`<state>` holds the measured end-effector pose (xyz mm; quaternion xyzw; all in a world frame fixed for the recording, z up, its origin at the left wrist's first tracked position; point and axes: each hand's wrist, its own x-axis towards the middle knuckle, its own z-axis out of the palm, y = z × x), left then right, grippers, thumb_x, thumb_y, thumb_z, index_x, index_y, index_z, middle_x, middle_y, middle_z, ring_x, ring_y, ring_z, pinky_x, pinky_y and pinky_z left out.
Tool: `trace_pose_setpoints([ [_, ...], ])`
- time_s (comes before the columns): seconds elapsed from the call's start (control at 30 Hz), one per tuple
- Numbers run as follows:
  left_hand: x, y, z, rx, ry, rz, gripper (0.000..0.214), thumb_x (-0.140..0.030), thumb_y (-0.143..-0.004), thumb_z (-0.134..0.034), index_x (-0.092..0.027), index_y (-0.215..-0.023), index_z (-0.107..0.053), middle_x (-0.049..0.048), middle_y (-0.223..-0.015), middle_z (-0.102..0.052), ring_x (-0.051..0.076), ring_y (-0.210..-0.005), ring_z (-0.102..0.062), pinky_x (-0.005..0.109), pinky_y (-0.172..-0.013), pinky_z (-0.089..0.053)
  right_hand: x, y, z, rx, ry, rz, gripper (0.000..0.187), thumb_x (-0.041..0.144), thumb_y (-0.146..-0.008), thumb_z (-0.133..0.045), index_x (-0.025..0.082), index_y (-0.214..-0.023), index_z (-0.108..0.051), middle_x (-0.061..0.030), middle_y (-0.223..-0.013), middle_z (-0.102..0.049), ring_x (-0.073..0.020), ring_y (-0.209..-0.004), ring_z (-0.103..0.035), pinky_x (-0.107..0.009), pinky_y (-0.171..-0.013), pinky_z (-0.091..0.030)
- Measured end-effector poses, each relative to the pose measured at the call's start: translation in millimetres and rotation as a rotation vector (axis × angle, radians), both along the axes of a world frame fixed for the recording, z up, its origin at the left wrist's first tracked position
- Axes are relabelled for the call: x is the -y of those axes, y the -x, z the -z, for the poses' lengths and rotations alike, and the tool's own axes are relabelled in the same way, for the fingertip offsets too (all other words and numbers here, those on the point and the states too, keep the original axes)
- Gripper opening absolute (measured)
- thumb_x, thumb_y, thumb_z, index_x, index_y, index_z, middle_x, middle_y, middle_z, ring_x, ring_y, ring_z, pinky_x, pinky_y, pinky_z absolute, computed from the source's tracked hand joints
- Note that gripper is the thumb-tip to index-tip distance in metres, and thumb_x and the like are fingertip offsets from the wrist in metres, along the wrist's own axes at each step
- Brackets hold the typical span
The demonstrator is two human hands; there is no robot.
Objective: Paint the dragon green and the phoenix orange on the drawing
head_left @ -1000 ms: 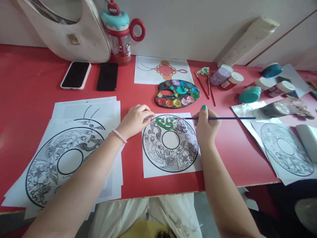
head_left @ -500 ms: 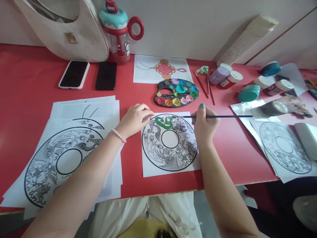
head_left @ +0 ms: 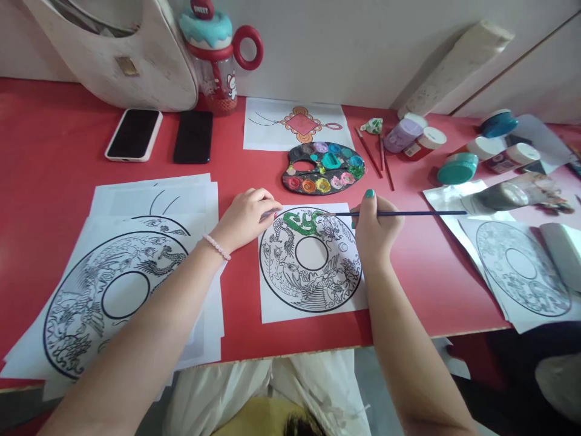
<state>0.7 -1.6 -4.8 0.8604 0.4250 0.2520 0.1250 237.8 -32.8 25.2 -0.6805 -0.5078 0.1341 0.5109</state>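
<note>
My right hand [head_left: 379, 227] grips a thin paintbrush [head_left: 422, 213] with a dark blue handle, held nearly level. Its tip meets the green-painted dragon [head_left: 302, 224] near the top of a round line drawing. That drawing, of a dragon and a phoenix around a blank inner circle, is printed on a white sheet [head_left: 270, 312]. My left hand [head_left: 249, 218] rests over the sheet's upper left corner, fingers stretched and slightly bent, covering the corner. Just beyond the sheet sits a black paint palette [head_left: 302, 181] with several coloured wells.
Stacked printed sheets [head_left: 209, 242] lie under my left forearm. Two phones [head_left: 134, 134], a cup with a ring handle [head_left: 218, 79] and a white bag [head_left: 158, 72] stand behind. Right: paint jars [head_left: 457, 168], spare brushes [head_left: 372, 154], a toppled clear cup [head_left: 503, 197] and another printed sheet [head_left: 494, 284].
The view has shifted very slightly. Both hands hold almost the same positions, with the brush tip still at the green dragon.
</note>
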Motion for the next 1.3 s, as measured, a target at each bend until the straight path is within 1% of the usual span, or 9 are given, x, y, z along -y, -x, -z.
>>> trace_pose_setpoints([
  [0.13,0.1,-0.1,0.8,0.002,-0.002,0.002,0.015,-0.019,-0.087,-0.056,-0.022,-0.096,-0.067,0.0032,-0.095,-0.061,0.018,-0.085,-0.054,0.034,-0.079,-0.044,-0.9,-2.5,-1.2,0.038,0.001,0.063,0.045,0.03,-0.089,-0.045,0.02,-0.046,-0.043,0.0046,-0.039,-0.034,-0.0082,-0.039,-0.036,-0.026,-0.043,-0.027],
  [0.23,0.2,-0.5,0.9,0.005,0.002,-0.003,0.015,-0.017,-0.086,-0.057,-0.022,-0.097,-0.067,0.0028,-0.095,-0.062,0.018,-0.086,-0.054,0.034,-0.08,-0.044,-0.1,-2.8,-3.1,0.02,-0.021,0.075,0.044,0.029,-0.089,-0.045,0.02,-0.046,-0.043,0.0047,-0.038,-0.034,-0.0081,-0.039,-0.035,-0.026,-0.044,-0.028],
  [0.43,0.0,-0.8,0.4,0.006,0.0,0.0,0.016,-0.017,-0.086,-0.056,-0.022,-0.096,-0.067,0.0027,-0.093,-0.061,0.018,-0.085,-0.054,0.034,-0.081,-0.043,1.8,-0.1,0.0,0.002,-0.017,-0.008,0.044,0.032,-0.09,-0.044,0.02,-0.048,-0.043,0.0047,-0.04,-0.035,-0.0082,-0.039,-0.036,-0.025,-0.042,-0.026],
  [0.67,0.0,0.3,1.1,-0.004,-0.001,0.002,0.016,-0.02,-0.088,-0.054,-0.022,-0.097,-0.067,0.0033,-0.095,-0.061,0.018,-0.085,-0.053,0.035,-0.08,-0.043,0.7,-1.0,-1.9,0.05,-0.022,0.028,0.045,0.031,-0.09,-0.045,0.02,-0.046,-0.042,0.0044,-0.04,-0.034,-0.0083,-0.039,-0.036,-0.026,-0.043,-0.026],
  [0.77,0.2,0.2,0.7,-0.001,-0.005,0.002,0.016,-0.019,-0.088,-0.054,-0.022,-0.097,-0.067,0.0031,-0.094,-0.061,0.018,-0.085,-0.053,0.035,-0.08,-0.043,0.9,-1.7,-2.1,0.026,-0.03,0.042,0.046,0.032,-0.09,-0.045,0.021,-0.046,-0.04,0.0042,-0.039,-0.035,-0.0084,-0.039,-0.036,-0.027,-0.043,-0.027],
  [0.97,-0.2,0.0,0.8,0.007,-0.004,0.004,0.016,-0.018,-0.087,-0.055,-0.022,-0.097,-0.067,0.0029,-0.094,-0.061,0.018,-0.085,-0.053,0.034,-0.08,-0.044,1.9,-0.3,1.5,0.032,-0.026,-0.033,0.044,0.034,-0.09,-0.044,0.02,-0.048,-0.043,0.0047,-0.041,-0.034,-0.0075,-0.04,-0.034,-0.025,-0.043,-0.026],
  [1.3,-0.3,0.0,-0.6,-0.003,0.011,0.0,0.017,-0.017,-0.086,-0.056,-0.022,-0.098,-0.067,0.0031,-0.095,-0.061,0.018,-0.086,-0.054,0.035,-0.079,-0.044,0.0,-3.1,-1.8,0.094,0.004,0.081,0.046,0.032,-0.091,-0.043,0.022,-0.046,-0.039,0.0041,-0.041,-0.032,-0.0097,-0.04,-0.034,-0.029,-0.045,-0.026],
])
